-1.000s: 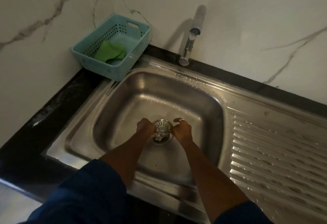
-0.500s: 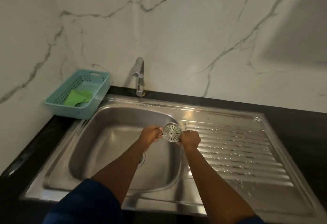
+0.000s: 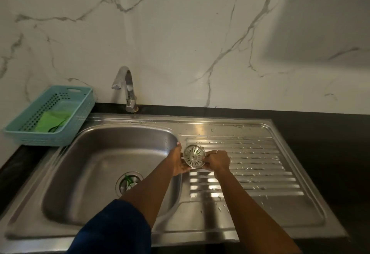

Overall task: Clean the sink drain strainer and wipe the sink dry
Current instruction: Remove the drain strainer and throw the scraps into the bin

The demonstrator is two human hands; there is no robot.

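Your left hand [image 3: 178, 161] and right hand [image 3: 217, 161] hold the drain strainer [image 3: 194, 156] between them, lifted over the near-left corner of the ribbed drainboard [image 3: 260, 165], just right of the basin's right rim. The strainer is tipped so its slotted round face looks up toward you. Your left fingers curl around its left edge, with the thumb raised at the basin rim; your right fingers are bunched closed on its right edge. Both grips look snug, though the fingertips themselves are hard to make out in the dim light.

The sink [image 3: 104, 157] basin lies to the left, and your left forearm crosses over its right side. The open drain hole [image 3: 128, 182] sits at the basin floor, with a bit of green debris [image 3: 129, 180] caught in it. Water drops speckle the drainboard and the far rim.

At the far left a teal basket [image 3: 26, 127] stands on the black counter [image 3: 320, 133], holding a green cloth [image 3: 53, 120]. The tap [image 3: 126, 85] rises from behind the basin against the marble wall [image 3: 180, 43]. A blue sleeve [image 3: 112, 229] covers your left upper arm near the bottom
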